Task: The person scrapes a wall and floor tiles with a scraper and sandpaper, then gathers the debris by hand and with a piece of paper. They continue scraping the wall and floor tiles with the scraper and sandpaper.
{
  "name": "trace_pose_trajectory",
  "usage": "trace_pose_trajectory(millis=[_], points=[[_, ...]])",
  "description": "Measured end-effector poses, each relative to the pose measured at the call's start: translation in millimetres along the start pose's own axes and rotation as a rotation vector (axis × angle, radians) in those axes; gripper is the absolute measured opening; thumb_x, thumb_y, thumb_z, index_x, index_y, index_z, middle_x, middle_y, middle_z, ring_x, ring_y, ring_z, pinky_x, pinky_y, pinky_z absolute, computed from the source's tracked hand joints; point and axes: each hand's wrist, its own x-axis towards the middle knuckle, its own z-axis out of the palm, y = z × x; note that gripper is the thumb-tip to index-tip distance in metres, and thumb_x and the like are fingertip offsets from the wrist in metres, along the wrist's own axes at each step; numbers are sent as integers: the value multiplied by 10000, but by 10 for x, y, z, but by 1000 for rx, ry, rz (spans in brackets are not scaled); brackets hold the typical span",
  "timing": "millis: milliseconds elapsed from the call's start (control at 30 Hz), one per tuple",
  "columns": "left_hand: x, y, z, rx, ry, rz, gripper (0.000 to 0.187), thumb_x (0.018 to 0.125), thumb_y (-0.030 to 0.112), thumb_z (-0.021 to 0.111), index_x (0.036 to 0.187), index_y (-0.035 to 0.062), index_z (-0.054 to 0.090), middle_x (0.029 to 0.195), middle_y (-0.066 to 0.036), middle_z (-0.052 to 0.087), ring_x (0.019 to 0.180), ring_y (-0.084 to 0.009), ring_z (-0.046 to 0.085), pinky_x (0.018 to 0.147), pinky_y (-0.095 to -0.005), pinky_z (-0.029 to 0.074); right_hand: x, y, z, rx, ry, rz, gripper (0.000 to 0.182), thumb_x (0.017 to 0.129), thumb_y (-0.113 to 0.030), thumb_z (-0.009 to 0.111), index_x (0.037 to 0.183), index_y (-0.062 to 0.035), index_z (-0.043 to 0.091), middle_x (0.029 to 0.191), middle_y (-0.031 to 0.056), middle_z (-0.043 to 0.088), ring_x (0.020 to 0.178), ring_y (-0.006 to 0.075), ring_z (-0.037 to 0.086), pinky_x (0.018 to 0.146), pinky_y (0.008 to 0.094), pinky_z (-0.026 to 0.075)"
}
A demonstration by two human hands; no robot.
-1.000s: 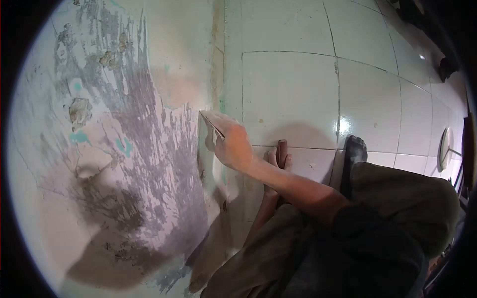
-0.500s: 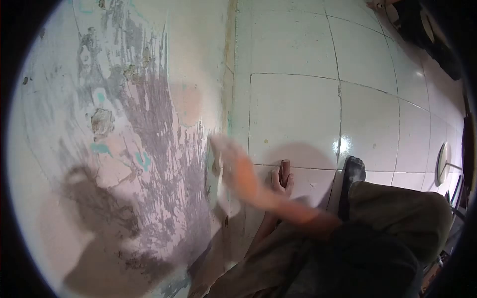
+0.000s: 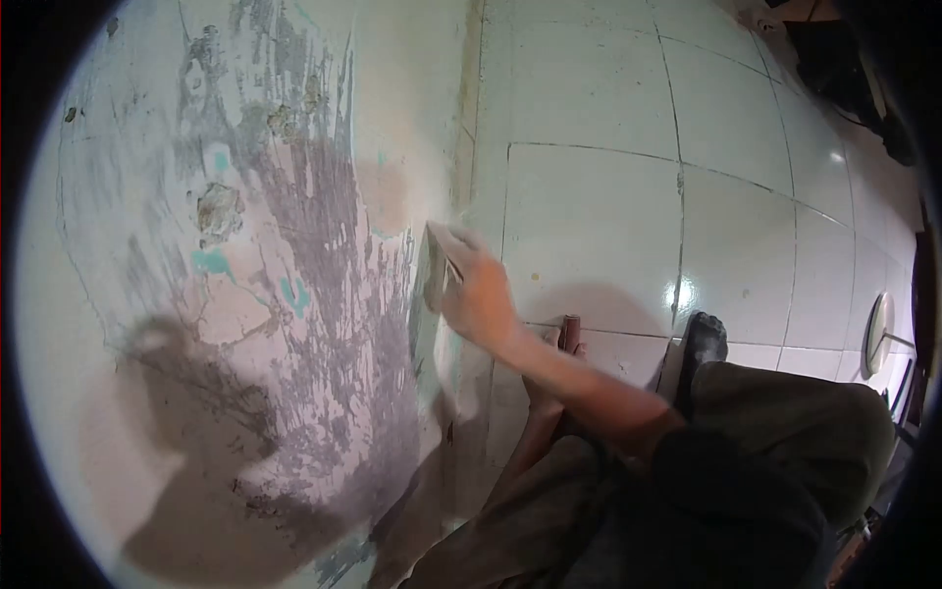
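My right hand [image 3: 481, 299] is shut on a folded piece of sandpaper [image 3: 437, 265] and presses it flat against the lower edge of the wall [image 3: 294, 294]. The wall is patched and scraped, with grey, pink and green streaks. My left hand [image 3: 557, 344] rests low on the floor tiles behind my right forearm. Its fingers seem to wrap a short brown handle [image 3: 571, 324], and most of it is hidden.
Glossy pale floor tiles [image 3: 608, 216] run off to the right. My dark shoe [image 3: 702, 339] and bent knee fill the lower right. A white round object [image 3: 878, 334] and dark clutter [image 3: 844, 59] lie along the right edge. My shadow falls on the wall at lower left.
My right hand swept down the wall with the sandpaper, blurred half a second ago, and has come back up. The view has shifted slightly downward. My left hand has stayed put.
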Motion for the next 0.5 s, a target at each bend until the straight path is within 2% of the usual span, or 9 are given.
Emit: trace_pose_trajectory(millis=[67, 100, 167, 267, 300, 367, 400, 467, 500], points=[[57, 173, -261, -135, -173, -28, 600, 911, 391, 465, 1411, 95, 318, 1199, -151, 550, 1121, -298, 507, 871, -455, 421, -16, 8, -31, 14, -103, 56, 601, 699, 20, 546, 1291, -30, 453, 1209, 250, 486, 1131, 418, 459, 983, 417, 371], [26, 153, -62, -288, 9, 5, 580, 910, 392, 468, 1409, 129, 329, 1219, -158, 539, 1122, -308, 505, 879, -460, 415, -151, 30, 5, -9, -71, 32, 600, 699, 31, 531, 1290, -38, 452, 1197, 250, 497, 1089, 422, 484, 938, 415, 402], [22, 132, -128, -252, -130, -243, 554, 888, 426, 494, 1371, 176, 392, 1233, -173, 525, 1116, -324, 505, 905, -469, 400, -347, -51, 68, -29, -26, -14, 600, 700, 42, 517, 1290, -46, 451, 1184, 251, 508, 1047, 426, 510, 892, 413, 433], [-1, 50, -29, -168, -22, -185, 569, 840, 451, 553, 1289, 114, 460, 1168, -164, 555, 1026, -342, 555, 836, -481, 437, -367, -30, 158, -9, 7, -17, 608, 689, -4, 552, 1289, -52, 461, 1215, 273, 480, 1107, 434, 475, 945, 448, 406], [29, 67, -15, -150, 139, -29, 585, 792, 469, 597, 1240, 110, 489, 1095, -154, 573, 954, -342, 573, 752, -489, 457, -52, 166, 181, -76, 67, -45, 615, 678, -7, 554, 1285, -52, 466, 1202, 275, 491, 1092, 429, 491, 930, 449, 419], [-46, -4, -22, -194, 69, -52, 582, 787, 466, 596, 1236, 111, 491, 1065, -149, 579, 906, -335, 579, 719, -475, 457, 716, 527, -1, -300, -444, 328, 667, 654, -86, 627, 1301, -73, 469, 1198, 239, 531, 1111, 393, 503, 952, 406, 415], [-16, -38, -48, -240, 6, -54, 580, 782, 462, 594, 1232, 112, 492, 1035, -144, 584, 858, -327, 586, 686, -461, 458, 717, 579, 3, -300, -432, 326, 667, 654, -86, 627, 1301, -73, 469, 1198, 239, 531, 1111, 393, 503, 952, 406, 415], [88, 14, -207, -121, 65, 110, 597, 776, 458, 606, 1242, 106, 480, 1032, -147, 586, 844, -329, 595, 683, -472, 458, 449, 512, 36, -175, 9, -154, 653, 615, -55, 589, 1262, -48, 500, 1158, 233, 556, 1050, 385, 551, 899, 397, 457], [170, 39, -198, -128, 77, 117, 597, 776, 458, 606, 1242, 106, 480, 1032, -147, 586, 844, -329, 595, 683, -472, 458, 517, 517, 17, -182, 11, -167, 653, 615, -55, 589, 1262, -48, 500, 1158, 233, 556, 1050, 385, 551, 899, 397, 457]])
